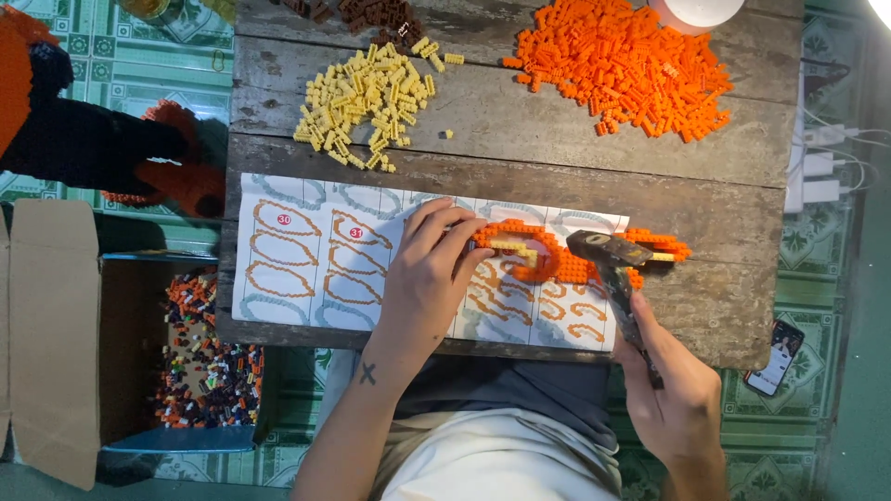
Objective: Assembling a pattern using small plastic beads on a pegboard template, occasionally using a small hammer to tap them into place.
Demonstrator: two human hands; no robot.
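The left hand [429, 278] covers part of the paper sheet [306, 255], so the drawings under it cannot be seen. Its fingertips hide the near end of the orange brick shape [557, 255]. The hammer [608, 264] head blocks the middle of that shape. Above the sheet, the brown bricks [371, 14] and a white round thing [696, 11] are cut off by the top edge. The bricks in the box [56, 343] left of the sheet are too small to tell apart.
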